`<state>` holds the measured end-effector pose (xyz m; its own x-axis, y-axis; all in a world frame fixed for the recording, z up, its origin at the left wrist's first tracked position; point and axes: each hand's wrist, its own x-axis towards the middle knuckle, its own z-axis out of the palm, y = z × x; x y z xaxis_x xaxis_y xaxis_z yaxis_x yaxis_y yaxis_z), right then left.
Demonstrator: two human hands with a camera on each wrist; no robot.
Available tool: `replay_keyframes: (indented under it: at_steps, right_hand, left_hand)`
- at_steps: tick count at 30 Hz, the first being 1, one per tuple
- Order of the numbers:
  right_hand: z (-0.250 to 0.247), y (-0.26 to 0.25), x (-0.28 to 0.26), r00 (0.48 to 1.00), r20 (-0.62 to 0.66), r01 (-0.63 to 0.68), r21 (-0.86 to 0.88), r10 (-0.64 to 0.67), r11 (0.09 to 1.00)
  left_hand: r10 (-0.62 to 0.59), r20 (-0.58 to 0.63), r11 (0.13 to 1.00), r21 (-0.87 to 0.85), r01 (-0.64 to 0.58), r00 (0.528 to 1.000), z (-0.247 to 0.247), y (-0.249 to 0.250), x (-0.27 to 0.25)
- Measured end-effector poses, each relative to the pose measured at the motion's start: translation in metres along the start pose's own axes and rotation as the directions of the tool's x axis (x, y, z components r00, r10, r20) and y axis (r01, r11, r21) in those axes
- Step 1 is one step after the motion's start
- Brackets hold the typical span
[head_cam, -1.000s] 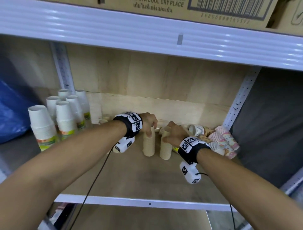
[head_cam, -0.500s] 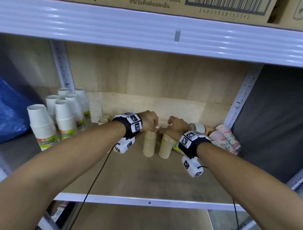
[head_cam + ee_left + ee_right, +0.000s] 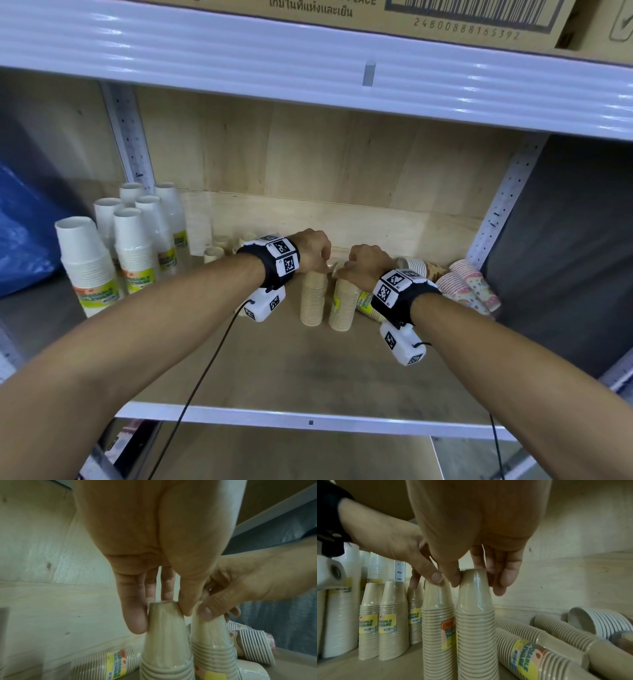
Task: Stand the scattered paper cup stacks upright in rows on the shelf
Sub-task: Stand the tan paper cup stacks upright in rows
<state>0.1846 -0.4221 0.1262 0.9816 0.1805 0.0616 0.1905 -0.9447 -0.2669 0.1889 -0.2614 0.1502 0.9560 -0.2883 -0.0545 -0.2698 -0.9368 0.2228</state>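
Note:
Two beige paper cup stacks stand upright, mouths down and side by side, in the middle of the wooden shelf (image 3: pixel 274 370). My left hand (image 3: pixel 317 255) pinches the top of the left stack (image 3: pixel 312 298) between thumb and fingers (image 3: pixel 135 622). My right hand (image 3: pixel 356 269) grips the top of the right stack (image 3: pixel 344 305) the same way. In the right wrist view my right hand (image 3: pixel 476 577) holds its stack (image 3: pixel 474 628), and the left stack (image 3: pixel 436 628) touches it. The left wrist view shows the left hand (image 3: pixel 163 608) on its stack (image 3: pixel 164 642).
Tall white cup stacks (image 3: pixel 137 246) and shorter beige stacks (image 3: pixel 385 626) stand at the left. Beige stacks (image 3: pixel 530 653) and pink patterned cups (image 3: pixel 469 287) lie on their sides at the right. A blue bag (image 3: pixel 24 233) is at far left. The upper shelf (image 3: pixel 308 58) hangs low overhead.
Both hands have drawn a little closer together at the stack tops. The two beige stacks stay upright in nearly the same spot.

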Motion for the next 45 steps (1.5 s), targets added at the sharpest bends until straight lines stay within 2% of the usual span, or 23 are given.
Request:
replay_keyframes:
  at_steps: [3, 5, 11, 16, 22, 28, 33, 39, 45]
  right_hand:
    - [0.0, -0.002, 0.001, 0.996, 0.063, 0.067, 0.047, -0.07, 0.997]
    - [-0.001, -0.003, 0.0, 0.993, 0.059, 0.1, 0.057, -0.103, 0.993]
    - [-0.001, -0.002, -0.001, 1.0, 0.016, 0.005, 0.031, -0.005, 1.0]
    - [-0.003, -0.007, -0.003, 0.992, 0.073, 0.099, 0.025, -0.101, 0.995]
    - [-0.006, -0.009, -0.007, 0.999, 0.025, 0.046, 0.06, -0.047, 0.997]
    - [-0.009, -0.012, -0.006, 0.991, 0.086, 0.104, 0.031, -0.106, 0.994]
    - [-0.012, -0.017, -0.007, 0.985, 0.105, 0.136, 0.038, -0.139, 0.99]
    - [-0.018, -0.031, -0.005, 0.962, 0.183, 0.195, 0.051, -0.201, 0.98]
    - [-0.012, -0.066, -0.001, 0.923, 0.245, 0.281, 0.093, -0.295, 0.955]
  left_hand:
    - [0.043, 0.035, 0.999, -0.012, -0.043, 0.998, 0.0, 0.0, 0.0]
    - [0.058, 0.042, 0.998, -0.024, -0.057, 0.997, 0.0, 0.002, -0.001]
    - [0.0, -0.019, 1.0, -0.023, 0.0, 1.0, 0.004, -0.001, 0.001]
    - [0.056, 0.009, 0.998, -0.023, -0.056, 0.998, 0.004, 0.002, 0.0]
    - [-0.007, -0.036, 0.999, -0.039, 0.006, 0.999, 0.006, 0.001, 0.004]
    - [0.044, 0.009, 0.998, -0.038, -0.043, 0.999, 0.004, 0.003, 0.007]
    - [0.039, 0.034, 0.999, -0.004, -0.039, 0.999, -0.003, 0.004, 0.003]
    - [-0.048, 0.117, 0.999, -0.003, 0.049, 0.992, -0.017, -0.002, -0.012]
    - [-0.17, 0.184, 0.985, 0.034, 0.167, 0.968, -0.031, -0.02, -0.043]
